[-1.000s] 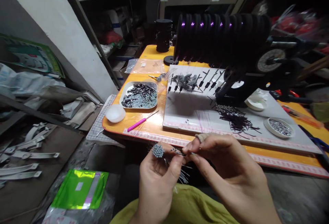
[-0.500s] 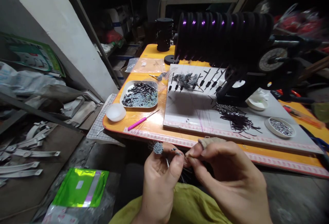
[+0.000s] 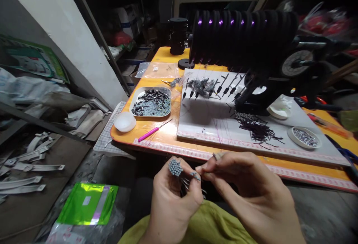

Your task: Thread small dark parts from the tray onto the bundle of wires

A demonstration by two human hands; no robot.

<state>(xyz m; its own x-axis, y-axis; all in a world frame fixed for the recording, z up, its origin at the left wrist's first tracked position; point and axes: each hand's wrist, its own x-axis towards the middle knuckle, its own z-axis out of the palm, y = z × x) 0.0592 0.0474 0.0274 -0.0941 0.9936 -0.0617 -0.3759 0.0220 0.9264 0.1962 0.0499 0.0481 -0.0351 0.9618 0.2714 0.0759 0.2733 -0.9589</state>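
Note:
My left hand (image 3: pixel 175 205) is closed round a bundle of thin strands with round grey-blue tips (image 3: pixel 175 167), which face up in a tight cluster. Below the cluster, pale thin ends stick out between the fingers. A small grey-blue piece (image 3: pixel 195 176) lies at my left thumb tip, against the index finger. Close beside it, my right hand (image 3: pixel 251 184) has thumb and index finger pinched together. What that pinch holds is too small to make out. One right finger wears a beige covering (image 3: pixel 218 156). Both hands are above my lap, in front of the table edge.
On the yellow table (image 3: pixel 120 135) are a tray of small dark parts (image 3: pixel 152 102), a pink-handled needle tool (image 3: pixel 148 134) and a translucent round lid (image 3: pixel 125 122). A white board (image 3: pixel 207 124) carries black strips (image 3: pixel 258 130), a dish of metal bits (image 3: pixel 304 138) and a black spool rack (image 3: pixel 243 38).
The bundle has turned its tips more toward me and shifted slightly right and down. My right fingertips have moved slightly left, nearer the left thumb tip.

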